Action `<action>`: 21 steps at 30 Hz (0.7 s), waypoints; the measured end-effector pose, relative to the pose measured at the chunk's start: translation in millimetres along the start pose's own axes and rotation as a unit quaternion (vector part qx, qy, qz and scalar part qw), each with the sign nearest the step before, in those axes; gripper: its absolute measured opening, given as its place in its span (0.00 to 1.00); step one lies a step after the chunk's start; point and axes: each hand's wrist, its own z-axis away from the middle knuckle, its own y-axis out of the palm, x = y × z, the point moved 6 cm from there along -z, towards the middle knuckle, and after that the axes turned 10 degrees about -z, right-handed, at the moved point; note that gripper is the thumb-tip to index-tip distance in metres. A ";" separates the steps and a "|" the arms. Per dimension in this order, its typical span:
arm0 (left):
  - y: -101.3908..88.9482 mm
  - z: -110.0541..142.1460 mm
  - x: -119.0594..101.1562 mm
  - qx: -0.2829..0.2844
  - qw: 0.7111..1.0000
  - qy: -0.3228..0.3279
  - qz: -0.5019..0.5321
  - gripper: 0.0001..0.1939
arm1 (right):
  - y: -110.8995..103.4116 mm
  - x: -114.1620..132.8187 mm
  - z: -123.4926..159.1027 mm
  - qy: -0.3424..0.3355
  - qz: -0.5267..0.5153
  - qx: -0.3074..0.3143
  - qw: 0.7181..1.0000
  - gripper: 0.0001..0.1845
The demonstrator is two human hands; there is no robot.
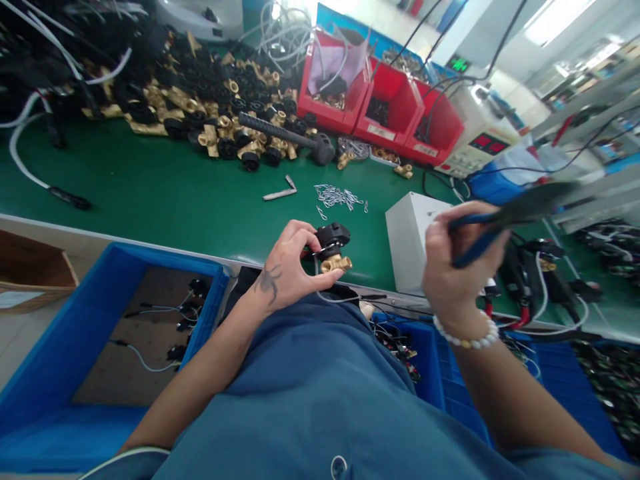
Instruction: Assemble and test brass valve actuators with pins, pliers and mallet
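My left hand (290,263) is closed around a small valve, its brass body (336,265) below and a black actuator (333,235) on top. A grey cable trails from the valve toward the table's front edge. In my right hand (457,280), raised over the right side, is a pair of blue-handled pliers (515,217), blurred, with the jaws pointing right. Beyond the valve, a loose pile of metal clips (336,196) lies on the green table (200,193). An L-shaped metal piece (281,192) rests left of the clips.
A white box (407,240) stands near my right hand. Behind are red bins (333,107), a black-headed mallet (323,148) and a heap of brass valves (215,137). Blue crates (30,373) sit below the table edge; a power supply (480,143) stands back right.
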 end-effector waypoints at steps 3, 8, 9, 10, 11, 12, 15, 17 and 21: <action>0.3 -0.2 0.9 0.007 1.000 -0.008 0.007 0.18 | 28.9 -0.1 6.2 -0.019 0.100 0.228 0.968 0.13; 0.5 -0.2 1.3 0.007 1.000 -0.010 0.015 0.19 | -3.9 12.2 -4.5 -0.048 0.072 -0.013 0.996 0.10; 0.6 -0.4 1.1 0.006 1.000 -0.007 0.013 0.19 | -9.2 12.4 -3.1 -0.045 0.062 -0.066 0.995 0.10; 0.8 -0.6 1.2 0.006 1.000 -0.005 0.010 0.19 | -7.3 11.5 -1.7 -0.042 0.064 -0.064 0.995 0.11; 0.8 -0.8 1.3 0.006 1.000 -0.004 0.007 0.19 | 1.6 9.4 -0.8 -0.033 0.078 -0.005 0.996 0.12; 0.9 -1.0 1.3 0.006 1.000 -0.004 0.005 0.19 | 14.6 6.6 1.2 -0.024 0.097 0.092 0.991 0.13; 0.9 -1.2 1.6 0.007 1.000 -0.007 0.010 0.19 | 34.0 2.3 8.3 -0.019 0.139 0.277 0.951 0.14; 0.9 -1.1 1.5 0.006 1.000 -0.008 0.014 0.19 | 18.1 7.9 0.1 -0.038 0.116 0.162 0.979 0.11; 1.4 -1.5 0.9 0.010 1.000 -0.002 0.006 0.19 | -7.6 11.6 0.2 -0.048 0.060 -0.066 0.995 0.09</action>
